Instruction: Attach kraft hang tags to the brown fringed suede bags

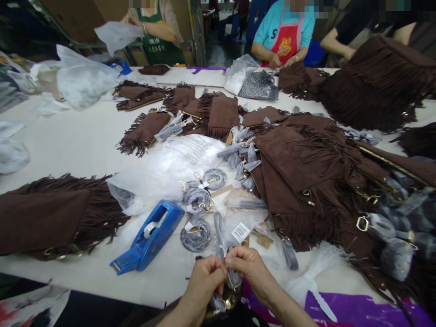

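Low in the head view, at the table's near edge, my left hand [204, 279] and my right hand [250, 268] meet with fingers pinched together on a grey plastic-wrapped strap [221, 238] with a gold clasp hanging below it. Just beyond them lie several coiled wrapped straps [196, 199] and a barcode label [240, 232]. A blue tape dispenser [148, 236] sits to the left of my hands. A pile of brown fringed suede bags [299, 168] lies to the right.
More brown fringed bags [51, 218] lie at the left and across the white table [75, 141]. Clear plastic bags [81, 79] are heaped at the far left. Other people in aprons [288, 41] work at the far side.
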`<state>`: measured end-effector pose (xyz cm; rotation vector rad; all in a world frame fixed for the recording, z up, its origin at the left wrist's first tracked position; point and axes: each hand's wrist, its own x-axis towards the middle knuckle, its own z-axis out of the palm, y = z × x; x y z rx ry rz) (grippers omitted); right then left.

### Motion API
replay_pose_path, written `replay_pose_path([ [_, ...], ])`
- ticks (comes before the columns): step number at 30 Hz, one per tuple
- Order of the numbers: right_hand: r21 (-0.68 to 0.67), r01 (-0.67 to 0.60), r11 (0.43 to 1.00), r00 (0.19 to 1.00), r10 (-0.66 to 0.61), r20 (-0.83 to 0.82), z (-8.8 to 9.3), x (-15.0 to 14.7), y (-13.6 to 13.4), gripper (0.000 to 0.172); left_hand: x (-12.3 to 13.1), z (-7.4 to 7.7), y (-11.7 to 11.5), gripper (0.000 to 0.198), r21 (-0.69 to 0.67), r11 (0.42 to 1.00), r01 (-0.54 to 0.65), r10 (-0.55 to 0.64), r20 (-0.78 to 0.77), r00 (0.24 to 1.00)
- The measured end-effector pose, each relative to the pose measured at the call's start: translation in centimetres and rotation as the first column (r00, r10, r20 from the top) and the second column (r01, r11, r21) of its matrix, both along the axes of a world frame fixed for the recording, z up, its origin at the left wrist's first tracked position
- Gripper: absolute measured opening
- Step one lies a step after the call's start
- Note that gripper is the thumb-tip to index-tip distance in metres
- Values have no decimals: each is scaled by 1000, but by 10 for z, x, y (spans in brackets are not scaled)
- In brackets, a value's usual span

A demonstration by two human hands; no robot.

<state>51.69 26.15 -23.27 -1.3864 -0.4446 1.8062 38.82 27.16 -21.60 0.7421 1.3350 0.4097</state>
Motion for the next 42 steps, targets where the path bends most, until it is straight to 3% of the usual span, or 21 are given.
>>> replay_pose_path([
  [6, 15, -4, 1000, 1000, 4, -18, -7, -1, -2, 17, -1, -6, -1, 24, -23, 999, -33, 33, 25, 999],
  [11, 114, -134, 984, 990, 129, 56, -3, 4, -2, 24, 0, -3, -2, 22, -11, 998, -59, 59, -3, 998],
  [19, 216, -358, 908, 891, 262, 372, 1, 11, -2, 12, 0, 0, -2, 18, 15, 994, -111, 111, -21, 994],
  [23, 283, -469, 837, 780, 241, 578, 5, 19, -2, 11, -3, 6, 4, 14, -56, 986, -160, 166, 146, 975],
  [26, 310, -431, 847, 781, 178, 599, 2, 31, -12, 18, -6, 8, 8, 14, -155, 974, -165, 209, 330, 921],
  [29, 233, -460, 857, 753, 237, 614, -7, 39, -29, 33, -9, 5, 10, 13, -278, 948, -157, 273, 448, 851],
  [34, 302, -593, 746, 694, 285, 661, -16, 40, -47, 51, -14, 1, 12, 16, -396, 908, -138, 344, 513, 787],
  [42, 362, -555, 749, 702, 188, 687, -21, 46, -48, 21, -15, -2, 11, 24, -382, 909, -165, 349, 486, 801],
])
